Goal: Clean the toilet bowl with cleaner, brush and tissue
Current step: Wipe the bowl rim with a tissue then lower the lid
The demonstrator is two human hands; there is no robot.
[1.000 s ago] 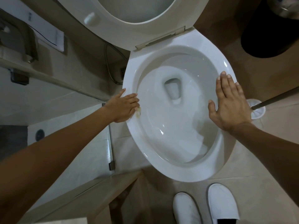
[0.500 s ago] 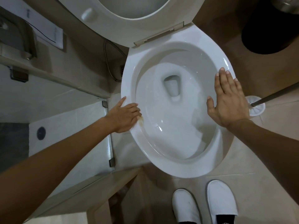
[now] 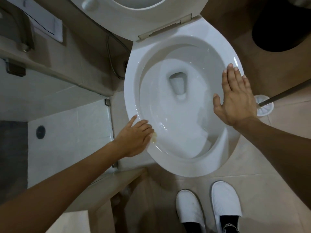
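Note:
The white toilet bowl [image 3: 133, 91] stands open below me, its seat and lid [image 3: 134, 15] tipped up at the top. My left hand [image 3: 134, 138] lies on the bowl's left front rim, its fingers curled over a small yellowish wad of tissue [image 3: 154, 138] that peeks out at the fingertips. My right hand [image 3: 235, 98] rests flat on the right rim with straight fingers and holds nothing. The toilet brush handle [image 3: 286, 93] leans in its white holder [image 3: 264, 107] just right of the bowl. No cleaner bottle is in view.
A black bin [image 3: 282, 26] stands at the top right. A metal hose [image 3: 111, 52] runs down the wall left of the bowl. The shower floor with a round drain [image 3: 40, 132] lies to the left behind a glass edge. My white shoes [image 3: 190, 211] stand on the tiles.
My left hand has slid with the tissue along the left rim toward the bowl's front. My right hand has stayed flat on the right rim.

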